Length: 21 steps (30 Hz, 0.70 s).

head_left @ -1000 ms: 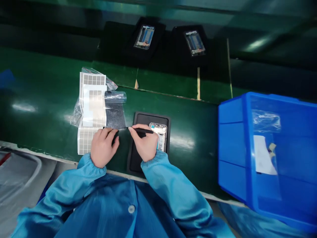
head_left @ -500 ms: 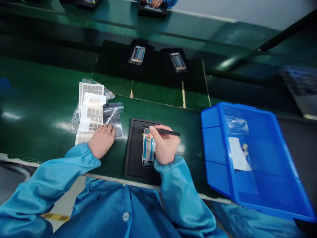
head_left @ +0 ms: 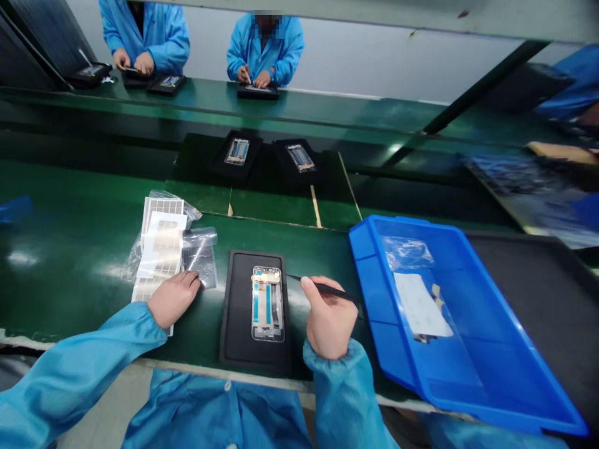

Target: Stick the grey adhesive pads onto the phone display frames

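My right hand (head_left: pixel 331 317) grips a pair of black tweezers (head_left: pixel 334 291), their tip pointing left toward the phone. An opened phone frame (head_left: pixel 268 305) with blue strips and a gold part near its top lies on a black tray (head_left: pixel 238 337). The hand is to the right of the tray, apart from the phone. My left hand (head_left: pixel 174 298) rests palm down with its fingers lying on sticker sheets (head_left: pixel 161 246), beside a dark plastic film (head_left: pixel 201 255).
A blue bin (head_left: pixel 505 349) stands at right, holding white paper (head_left: pixel 418 305) and clear plastic. Two black trays (head_left: pixel 218 165) with phones sit farther back. Across the bench, two people in blue work with their hands. A dark mat (head_left: pixel 528 274) lies beyond the bin.
My right hand with the tweezers has moved right, off the phone, uncovering it. My left hand stays on the sheets. The head view has tilted up, bringing two people across the bench into sight.
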### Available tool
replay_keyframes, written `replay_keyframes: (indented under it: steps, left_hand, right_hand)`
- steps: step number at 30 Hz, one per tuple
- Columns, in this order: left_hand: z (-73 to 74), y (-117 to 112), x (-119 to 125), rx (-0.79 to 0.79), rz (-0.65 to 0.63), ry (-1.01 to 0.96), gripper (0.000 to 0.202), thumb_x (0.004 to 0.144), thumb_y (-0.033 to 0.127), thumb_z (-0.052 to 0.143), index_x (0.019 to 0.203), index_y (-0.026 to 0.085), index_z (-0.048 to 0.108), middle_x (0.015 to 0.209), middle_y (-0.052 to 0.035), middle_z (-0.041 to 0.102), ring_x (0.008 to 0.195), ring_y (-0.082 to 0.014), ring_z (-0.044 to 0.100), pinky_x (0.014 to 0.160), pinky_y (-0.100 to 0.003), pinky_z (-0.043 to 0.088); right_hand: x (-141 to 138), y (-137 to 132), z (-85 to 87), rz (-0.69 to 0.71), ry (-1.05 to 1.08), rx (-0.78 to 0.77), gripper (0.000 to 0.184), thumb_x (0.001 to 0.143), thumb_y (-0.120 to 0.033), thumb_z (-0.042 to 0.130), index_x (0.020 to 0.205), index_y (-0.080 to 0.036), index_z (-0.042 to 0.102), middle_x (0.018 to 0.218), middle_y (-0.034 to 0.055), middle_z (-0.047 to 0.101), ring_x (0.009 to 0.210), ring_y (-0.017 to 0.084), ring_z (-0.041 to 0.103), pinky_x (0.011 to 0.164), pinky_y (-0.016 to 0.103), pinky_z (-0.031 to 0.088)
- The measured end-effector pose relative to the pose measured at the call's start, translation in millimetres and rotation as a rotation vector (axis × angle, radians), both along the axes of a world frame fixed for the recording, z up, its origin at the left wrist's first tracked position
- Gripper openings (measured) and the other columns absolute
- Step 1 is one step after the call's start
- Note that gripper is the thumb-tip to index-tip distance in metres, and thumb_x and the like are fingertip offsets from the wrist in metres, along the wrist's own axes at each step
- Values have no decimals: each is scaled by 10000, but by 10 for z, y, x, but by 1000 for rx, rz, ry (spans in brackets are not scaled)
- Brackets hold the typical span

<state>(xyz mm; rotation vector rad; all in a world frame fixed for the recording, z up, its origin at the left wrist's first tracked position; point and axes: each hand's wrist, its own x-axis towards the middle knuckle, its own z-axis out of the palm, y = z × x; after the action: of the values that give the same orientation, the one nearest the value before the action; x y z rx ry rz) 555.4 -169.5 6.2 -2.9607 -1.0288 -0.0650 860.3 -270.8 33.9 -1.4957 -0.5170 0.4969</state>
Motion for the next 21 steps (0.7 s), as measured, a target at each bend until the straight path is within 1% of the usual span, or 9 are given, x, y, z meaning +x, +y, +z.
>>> replay_keyframes:
  steps: [4,6,9,12,14,15,17,18,21]
  left_hand:
    - [10,-20,-52,-19,-40,-34,267,868,-1,457,931,140,676,1115,-143,708,1027,-239,689,930,-379,562]
    - [170,-52,-83,-42,-50,-92,225,913,67,454,904,172,653,1021,-93,726,945,-198,705,871,-326,579]
    - [721,-102,-162,-91,86,-362,162,955,221,465,1018,229,614,966,-21,726,827,-158,704,737,-272,578]
    - [1410,-18,-231,-125,416,-634,134,923,374,541,1006,281,587,807,56,672,634,-109,620,585,-232,507]
    - [1688,186,-202,-159,587,-676,188,896,413,538,976,248,580,700,71,613,583,-87,555,558,-208,443]
    - [1723,327,-156,-206,608,-637,219,875,406,536,975,216,580,718,59,624,603,-90,565,577,-209,436]
    - [1562,640,-22,-308,569,-490,218,849,312,522,982,153,589,840,8,674,698,-112,613,661,-233,461]
    - [1387,785,51,-367,523,-383,207,843,258,511,989,140,598,890,-16,686,741,-130,632,692,-245,470]
    - [726,1077,224,-402,497,-260,165,791,163,550,928,166,640,809,-24,684,749,-178,641,751,-282,487]
  right_hand:
    - [23,-12,-30,-11,27,11,326,649,-354,881,830,-148,706,788,49,717,704,173,658,689,330,521]
    - [46,-14,-25,-20,35,10,329,641,-357,885,823,-148,706,784,52,716,700,174,656,681,330,522]
    - [118,-23,-7,-49,36,19,326,637,-355,888,818,-153,706,766,46,709,681,172,651,653,321,516]
    - [191,-22,16,-73,29,49,315,646,-342,886,822,-156,703,775,40,703,679,165,649,656,316,518]
    - [190,-3,33,-76,12,64,312,653,-342,882,822,-155,699,780,38,697,683,163,650,665,319,525]
    - [166,14,40,-72,5,66,312,655,-344,880,820,-154,697,777,38,693,681,162,649,666,320,529]
    - [66,61,44,-43,0,66,308,661,-346,876,818,-153,694,770,36,690,675,156,648,666,317,534]
    - [-7,88,40,-19,2,65,303,665,-344,873,817,-154,694,768,33,691,674,153,649,665,312,536]
    - [-283,174,14,90,26,41,271,685,-338,856,817,-163,696,767,25,698,678,150,661,668,303,542]
